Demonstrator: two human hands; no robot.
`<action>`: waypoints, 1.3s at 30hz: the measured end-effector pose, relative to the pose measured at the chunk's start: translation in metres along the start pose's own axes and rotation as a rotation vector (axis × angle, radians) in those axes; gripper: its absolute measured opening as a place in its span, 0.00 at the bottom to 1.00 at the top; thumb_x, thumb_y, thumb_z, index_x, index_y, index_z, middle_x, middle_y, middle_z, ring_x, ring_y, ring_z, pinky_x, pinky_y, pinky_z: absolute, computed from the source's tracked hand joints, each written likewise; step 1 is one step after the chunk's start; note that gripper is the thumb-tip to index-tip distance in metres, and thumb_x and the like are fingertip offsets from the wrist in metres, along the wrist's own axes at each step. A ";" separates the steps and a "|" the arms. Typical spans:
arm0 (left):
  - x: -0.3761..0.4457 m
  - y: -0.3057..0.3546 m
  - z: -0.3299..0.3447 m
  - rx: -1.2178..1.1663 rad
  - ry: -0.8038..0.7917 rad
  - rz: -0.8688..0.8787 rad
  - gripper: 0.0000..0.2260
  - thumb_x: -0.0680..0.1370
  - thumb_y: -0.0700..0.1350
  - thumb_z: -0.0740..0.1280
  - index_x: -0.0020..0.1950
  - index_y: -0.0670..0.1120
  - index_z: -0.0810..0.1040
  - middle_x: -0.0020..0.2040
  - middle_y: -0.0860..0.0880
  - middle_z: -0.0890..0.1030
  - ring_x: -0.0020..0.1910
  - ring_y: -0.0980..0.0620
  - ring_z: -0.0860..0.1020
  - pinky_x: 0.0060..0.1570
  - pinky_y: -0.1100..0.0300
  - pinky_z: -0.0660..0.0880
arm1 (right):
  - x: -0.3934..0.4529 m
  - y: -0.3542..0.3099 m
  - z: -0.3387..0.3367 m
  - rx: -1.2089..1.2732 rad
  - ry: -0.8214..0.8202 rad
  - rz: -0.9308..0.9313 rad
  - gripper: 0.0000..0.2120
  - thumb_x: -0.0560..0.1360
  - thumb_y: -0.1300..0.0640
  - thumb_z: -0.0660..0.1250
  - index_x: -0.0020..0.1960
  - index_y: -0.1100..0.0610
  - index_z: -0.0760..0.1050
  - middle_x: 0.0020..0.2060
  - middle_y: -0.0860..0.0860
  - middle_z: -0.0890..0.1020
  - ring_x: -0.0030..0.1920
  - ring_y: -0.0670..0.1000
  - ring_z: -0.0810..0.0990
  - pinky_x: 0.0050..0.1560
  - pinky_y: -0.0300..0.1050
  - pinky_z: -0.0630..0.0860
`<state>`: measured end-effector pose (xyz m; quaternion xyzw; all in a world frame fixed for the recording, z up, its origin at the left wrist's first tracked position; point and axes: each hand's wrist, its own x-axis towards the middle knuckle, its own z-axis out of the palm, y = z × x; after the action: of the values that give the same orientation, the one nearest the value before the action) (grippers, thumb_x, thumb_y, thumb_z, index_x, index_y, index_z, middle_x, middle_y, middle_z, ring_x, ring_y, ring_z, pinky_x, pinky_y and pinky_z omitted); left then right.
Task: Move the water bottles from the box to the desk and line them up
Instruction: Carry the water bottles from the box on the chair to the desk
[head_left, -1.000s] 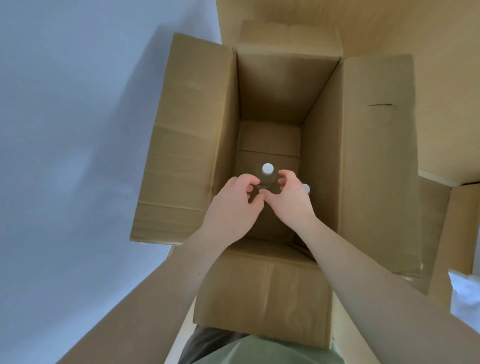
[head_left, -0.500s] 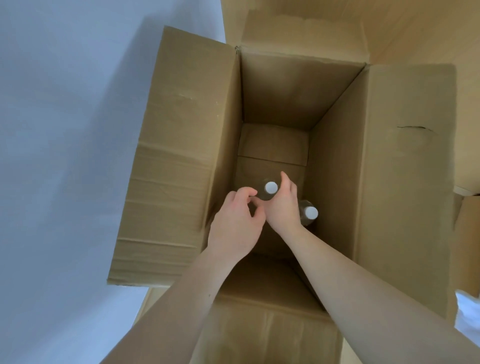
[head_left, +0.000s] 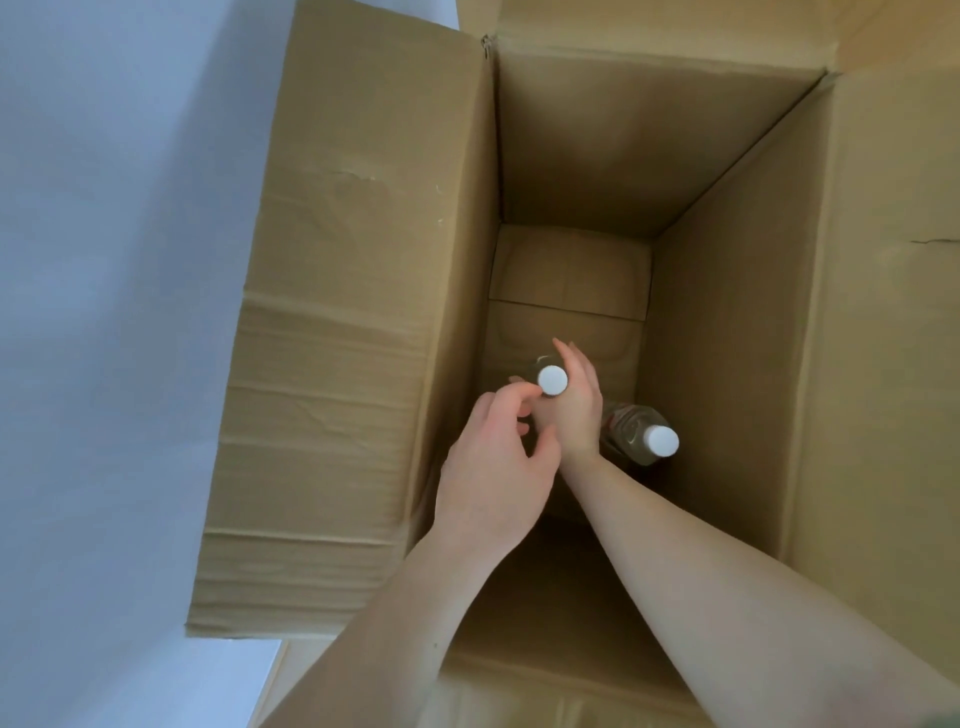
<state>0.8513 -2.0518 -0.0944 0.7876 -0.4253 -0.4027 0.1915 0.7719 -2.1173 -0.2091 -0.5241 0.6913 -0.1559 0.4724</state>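
Both hands reached deeper; right hand (head_left: 574, 400) grasps one of two bottles (head_left: 551, 380); left hand (head_left: 493, 467) loosely curled, holding nothing.

there is only one view, from a camera worn on the person's head. it looks steeply down, almost straight into the open cardboard box (head_left: 597, 156), and it is close above the opening. the wide lens bends the box walls outward. both forearms enter from the bottom edge. no second view shares this scene.
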 end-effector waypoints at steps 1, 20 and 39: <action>0.001 -0.001 0.001 0.012 -0.002 0.000 0.17 0.79 0.51 0.68 0.68 0.57 0.72 0.60 0.60 0.76 0.53 0.63 0.77 0.45 0.74 0.71 | 0.002 0.000 0.001 -0.005 -0.003 0.000 0.29 0.73 0.53 0.75 0.71 0.52 0.70 0.72 0.51 0.69 0.71 0.52 0.68 0.62 0.38 0.62; 0.000 0.035 -0.018 0.092 0.089 0.032 0.14 0.80 0.46 0.67 0.65 0.51 0.76 0.56 0.54 0.78 0.47 0.56 0.78 0.42 0.75 0.70 | -0.017 -0.025 -0.025 -0.074 -0.084 -0.199 0.14 0.76 0.57 0.71 0.60 0.55 0.78 0.60 0.51 0.79 0.57 0.46 0.75 0.52 0.28 0.68; -0.081 0.036 -0.087 0.089 0.066 0.243 0.15 0.79 0.46 0.67 0.66 0.51 0.75 0.59 0.53 0.77 0.53 0.56 0.77 0.47 0.68 0.69 | -0.150 -0.093 -0.104 -0.131 0.098 -0.281 0.15 0.70 0.51 0.75 0.55 0.51 0.77 0.47 0.45 0.80 0.48 0.45 0.78 0.47 0.36 0.76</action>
<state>0.8765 -2.0088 0.0189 0.7508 -0.5284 -0.3313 0.2177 0.7418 -2.0530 -0.0168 -0.6373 0.6419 -0.2002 0.3764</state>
